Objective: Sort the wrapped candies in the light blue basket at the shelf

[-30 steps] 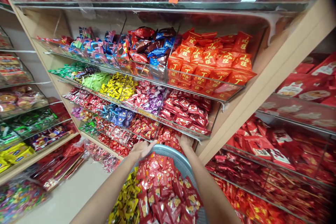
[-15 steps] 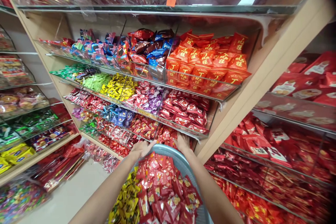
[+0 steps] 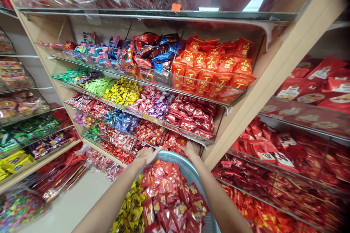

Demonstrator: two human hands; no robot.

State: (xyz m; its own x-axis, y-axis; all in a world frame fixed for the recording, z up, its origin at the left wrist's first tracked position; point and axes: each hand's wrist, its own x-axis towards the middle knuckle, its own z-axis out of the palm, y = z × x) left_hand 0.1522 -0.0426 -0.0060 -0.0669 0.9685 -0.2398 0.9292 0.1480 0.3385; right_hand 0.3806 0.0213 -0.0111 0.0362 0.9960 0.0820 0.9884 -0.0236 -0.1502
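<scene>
A grey-blue plastic basket (image 3: pixel 175 157) sits between my forearms, its rim nearest the shelves passing by both hands. Inside it lie many red candy packets (image 3: pixel 169 196) with yellow ones (image 3: pixel 128 207) along the left. My left hand (image 3: pixel 147 155) lies over the basket's far rim, thumb stretched out to the right, other fingers partly hidden. My right hand (image 3: pixel 190 149) reaches past the rim at the right, beside red candy packets (image 3: pixel 172 141) in the lowest bin; its fingertips are hidden. Whether either hand grips the rim cannot be told.
Clear-fronted shelves (image 3: pixel 136 72) above my hands hold bins of sweets, including red-orange packets (image 3: pixel 213 62) and yellow ones (image 3: pixel 123 91). A wooden upright (image 3: pixel 254 94) stands at right, with more red packs (image 3: pixel 270 145) beyond. Bagged goods (image 3: pixel 22 207) lie on the floor (image 3: pixel 84 193) at left.
The view has shifted slightly, with the shelves at right appearing a little further left. My hands and the basket stay in nearly the same place.
</scene>
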